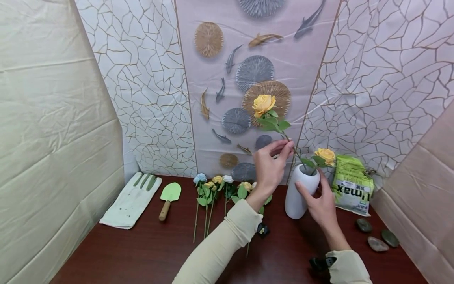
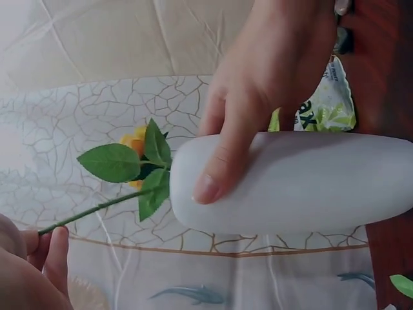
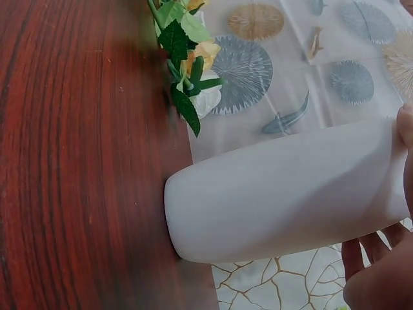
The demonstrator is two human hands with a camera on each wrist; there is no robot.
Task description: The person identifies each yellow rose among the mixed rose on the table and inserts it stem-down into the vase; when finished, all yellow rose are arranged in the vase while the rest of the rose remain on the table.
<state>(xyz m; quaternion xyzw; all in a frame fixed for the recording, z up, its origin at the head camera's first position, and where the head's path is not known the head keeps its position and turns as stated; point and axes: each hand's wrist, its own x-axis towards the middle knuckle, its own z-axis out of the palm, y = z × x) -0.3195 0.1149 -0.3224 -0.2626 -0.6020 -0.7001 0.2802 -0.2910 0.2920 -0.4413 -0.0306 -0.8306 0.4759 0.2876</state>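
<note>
My left hand [image 1: 271, 167] pinches the green stem [image 2: 97, 208] of a yellow rose [image 1: 264, 105] between thumb and fingers. The bloom stands high above the white vase [image 1: 301, 191], and the stem slants down to its mouth. A second yellow rose [image 1: 325, 156] leans out over the vase's right rim, its leaves [image 2: 110, 163] close to the opening. Around the upper part of the vase, my right hand [image 1: 322, 203] grips with the thumb across the front. In the right wrist view the vase's base meets the dark red table. The stem ends are hidden inside the vase.
Several artificial flowers [image 1: 209, 189] lie left of the vase, partly behind my left arm. Further left are a small green trowel [image 1: 171, 192] and white gloves [image 1: 131, 203]. A green bag [image 1: 352, 185] stands right of the vase, with stones [image 1: 377, 243] in front.
</note>
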